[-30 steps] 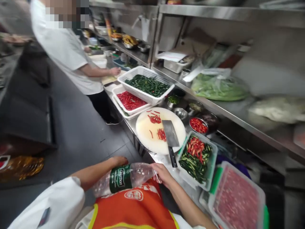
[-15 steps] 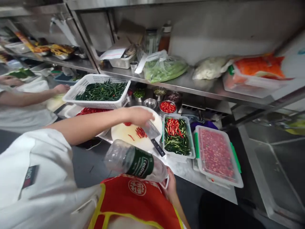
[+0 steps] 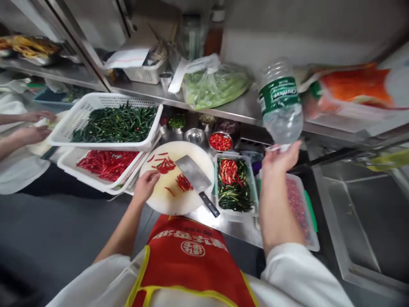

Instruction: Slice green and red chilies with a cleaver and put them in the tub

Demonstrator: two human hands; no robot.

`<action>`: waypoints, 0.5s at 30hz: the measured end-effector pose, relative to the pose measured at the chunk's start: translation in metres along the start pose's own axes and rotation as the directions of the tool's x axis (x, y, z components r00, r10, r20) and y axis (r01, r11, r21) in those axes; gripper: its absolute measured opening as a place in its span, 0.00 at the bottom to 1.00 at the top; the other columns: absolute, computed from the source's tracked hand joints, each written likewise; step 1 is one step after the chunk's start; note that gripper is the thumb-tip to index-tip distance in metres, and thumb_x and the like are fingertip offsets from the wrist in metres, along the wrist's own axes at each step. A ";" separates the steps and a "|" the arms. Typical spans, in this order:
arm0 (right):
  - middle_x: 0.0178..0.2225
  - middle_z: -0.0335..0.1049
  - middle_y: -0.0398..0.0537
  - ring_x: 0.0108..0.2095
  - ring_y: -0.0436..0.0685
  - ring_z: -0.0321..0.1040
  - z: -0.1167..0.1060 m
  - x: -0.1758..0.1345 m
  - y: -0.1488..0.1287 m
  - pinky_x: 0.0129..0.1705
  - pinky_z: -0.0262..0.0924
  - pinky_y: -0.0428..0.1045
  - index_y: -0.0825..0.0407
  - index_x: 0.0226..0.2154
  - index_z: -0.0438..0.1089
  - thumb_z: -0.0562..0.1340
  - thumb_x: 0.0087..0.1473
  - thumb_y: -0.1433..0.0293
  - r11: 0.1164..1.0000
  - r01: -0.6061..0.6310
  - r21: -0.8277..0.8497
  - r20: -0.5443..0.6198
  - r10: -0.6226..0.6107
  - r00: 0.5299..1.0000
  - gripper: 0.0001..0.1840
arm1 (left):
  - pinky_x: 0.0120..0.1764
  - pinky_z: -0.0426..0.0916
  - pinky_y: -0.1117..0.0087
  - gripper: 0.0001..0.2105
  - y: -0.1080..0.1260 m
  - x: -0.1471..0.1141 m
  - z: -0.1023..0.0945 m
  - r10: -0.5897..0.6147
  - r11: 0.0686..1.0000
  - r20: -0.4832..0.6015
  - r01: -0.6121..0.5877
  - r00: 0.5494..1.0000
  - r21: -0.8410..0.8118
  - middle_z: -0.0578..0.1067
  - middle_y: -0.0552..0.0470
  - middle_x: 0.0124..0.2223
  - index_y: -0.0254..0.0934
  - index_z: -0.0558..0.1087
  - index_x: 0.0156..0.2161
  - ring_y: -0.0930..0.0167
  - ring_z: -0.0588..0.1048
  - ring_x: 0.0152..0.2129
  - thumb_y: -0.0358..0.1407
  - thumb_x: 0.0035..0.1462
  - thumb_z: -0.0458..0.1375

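A large clear plastic bottle [image 3: 284, 121] with a green label is raised in front of the shelf at the right. The fingers of my right hand [image 3: 283, 157] are closed at its lower end, around a white handle. Over the left edge of the round white cutting board [image 3: 194, 204], my left hand [image 3: 147, 184] has its fingers curled together; whether anything is between them is hidden. Cut red chillies [image 3: 165, 165] lie just beyond it, with a second pile nearer the middle. A cleaver [image 3: 194, 172] rests flat on the board, its black handle past the edge.
Left of the board, a basket of green chillies [image 3: 118, 123] stands over a basket of red chillies [image 3: 108, 165]. A container of sliced chillies [image 3: 236, 187] sits at the right, beside a lidded container [image 3: 298, 204]. Another person's hands [image 3: 35, 128] work at far left.
The bottle has swung from low before my apron to up by the shelf, in my right hand. My left hand has drawn back to the board's left edge. The view has shifted.
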State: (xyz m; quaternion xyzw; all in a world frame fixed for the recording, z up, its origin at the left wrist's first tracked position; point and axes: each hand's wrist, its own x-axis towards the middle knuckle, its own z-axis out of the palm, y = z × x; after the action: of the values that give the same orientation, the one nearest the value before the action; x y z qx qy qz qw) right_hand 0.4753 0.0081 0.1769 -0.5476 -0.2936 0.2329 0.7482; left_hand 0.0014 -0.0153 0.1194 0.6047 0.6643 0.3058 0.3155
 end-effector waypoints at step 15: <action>0.39 0.75 0.49 0.33 0.53 0.70 0.062 -0.118 0.052 0.40 0.68 0.54 0.49 0.54 0.67 0.57 0.58 0.64 0.697 0.239 -0.676 0.439 0.120 0.891 0.21 | 0.50 0.68 0.66 0.12 -0.056 0.085 0.018 0.218 0.892 0.361 -0.335 0.907 0.302 0.76 0.46 0.46 0.38 0.76 0.44 0.65 0.73 0.44 0.38 0.62 0.52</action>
State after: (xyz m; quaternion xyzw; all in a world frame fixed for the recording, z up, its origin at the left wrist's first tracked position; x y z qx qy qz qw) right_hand 0.3463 -0.0138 0.1196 -0.7147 -0.5435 0.1956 0.3944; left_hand -0.0245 0.0648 0.0596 0.7823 0.5551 0.1209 0.2555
